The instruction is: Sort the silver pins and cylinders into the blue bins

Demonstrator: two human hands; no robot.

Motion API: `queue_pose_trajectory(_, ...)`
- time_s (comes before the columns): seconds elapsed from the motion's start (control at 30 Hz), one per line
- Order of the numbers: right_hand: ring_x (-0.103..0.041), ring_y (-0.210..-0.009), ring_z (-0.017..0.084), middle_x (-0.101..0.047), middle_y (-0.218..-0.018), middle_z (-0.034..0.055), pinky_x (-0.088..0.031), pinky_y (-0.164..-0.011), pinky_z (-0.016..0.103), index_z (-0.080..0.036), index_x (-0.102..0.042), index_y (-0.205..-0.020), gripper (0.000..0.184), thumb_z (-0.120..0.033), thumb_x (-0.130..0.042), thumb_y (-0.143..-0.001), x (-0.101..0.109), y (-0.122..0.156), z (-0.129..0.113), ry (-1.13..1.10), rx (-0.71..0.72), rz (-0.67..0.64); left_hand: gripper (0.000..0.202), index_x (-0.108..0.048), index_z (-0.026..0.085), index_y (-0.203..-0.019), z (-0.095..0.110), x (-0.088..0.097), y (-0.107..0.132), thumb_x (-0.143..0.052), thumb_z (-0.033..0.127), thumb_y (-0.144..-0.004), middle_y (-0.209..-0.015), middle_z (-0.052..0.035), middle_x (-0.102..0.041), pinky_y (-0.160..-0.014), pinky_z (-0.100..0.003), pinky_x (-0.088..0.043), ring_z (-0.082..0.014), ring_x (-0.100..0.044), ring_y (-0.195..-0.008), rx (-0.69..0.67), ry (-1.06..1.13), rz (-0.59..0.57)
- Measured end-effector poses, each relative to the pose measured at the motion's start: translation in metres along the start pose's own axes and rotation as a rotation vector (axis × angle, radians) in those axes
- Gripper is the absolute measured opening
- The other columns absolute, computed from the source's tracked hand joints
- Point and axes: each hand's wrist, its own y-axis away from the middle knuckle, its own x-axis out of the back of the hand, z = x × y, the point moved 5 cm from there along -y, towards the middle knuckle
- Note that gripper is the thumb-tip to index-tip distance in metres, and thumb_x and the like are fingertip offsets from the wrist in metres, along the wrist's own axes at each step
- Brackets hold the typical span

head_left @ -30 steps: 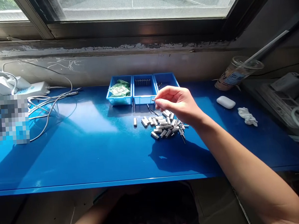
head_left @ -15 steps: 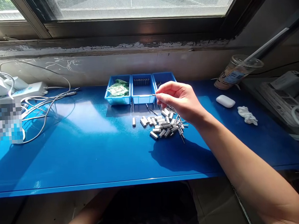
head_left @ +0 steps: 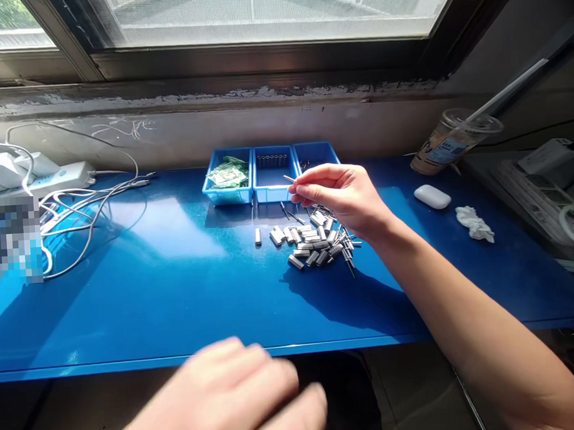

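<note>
At frame center, the right hand (head_left: 341,195) pinches a slim metal pin (head_left: 289,178) near one end, seemingly for control, above heaped metal pieces (head_left: 320,245). Lower center, the blurred left hand (head_left: 225,397) curls, contents unclear. Blue bins (head_left: 275,193) behind apparently separate parts.

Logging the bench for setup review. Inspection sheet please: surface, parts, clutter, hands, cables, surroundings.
Surface: blue table, sunlit and shadowed in patches.
Job's things: metal blocks and thin pins piled together; left bin with green packets, middle bin with metal cylinders in a row, right bin with thin dark pieces.
Clutter: white case, crumpled tissue, drink cup, right side.
Hands: right hand pinches a thin metal rod; left hand blurred at the near edge, grip unclear.
Cables: white cables tangled by a power strip, left; another far right.
Surroundings: window; sill with peeling paint.
</note>
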Motion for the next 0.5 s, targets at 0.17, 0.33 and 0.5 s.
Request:
queue_pose_trajectory(0.17,-0.079,-0.09,0.019,-0.082,-0.101,0.0046,-0.065,-0.086,0.034,-0.023,-0.077,-0.111,0.035,-0.04,-0.088,-0.082,-0.001,-0.001,0.006,-0.053,-0.037,-0.068,0.022,-0.068,0.023,-0.115,-0.063,0.061,-0.071,-0.066,0.018,-0.094,-0.095,-0.0041,-0.076,-0.072,-0.031,-0.058,-0.0187,-0.072,-0.08,-0.125,-0.379,0.466)
queue_pose_trajectory(0.33,-0.079,-0.081,0.019,-0.081,-0.089,0.0051,-0.065,-0.08,0.033,-0.019,-0.076,-0.1,0.033,-0.047,-0.085,-0.086,-0.005,0.002,0.006,-0.053,-0.144,-0.203,0.028,-0.066,0.021,-0.125,-0.126,0.055,-0.091,-0.058,0.033,-0.101,-0.095,-0.0052,-0.073,-0.068,-0.031,-0.058,-0.0169,-0.067,-0.074,-0.03,-0.317,0.681)
queue_pose_trajectory(0.5,-0.077,-0.074,0.017,-0.079,-0.079,0.0043,-0.063,-0.074,0.03,-0.018,-0.075,-0.087,0.034,-0.051,-0.079,-0.09,-0.014,0.006,0.009,-0.069,-0.155,-0.333,0.027,-0.067,0.018,-0.122,-0.129,0.048,-0.072,-0.058,0.032,-0.101,-0.089,-0.0043,-0.07,-0.067,-0.03,-0.055,-0.0158,-0.063,-0.071,-0.039,-0.178,0.711)
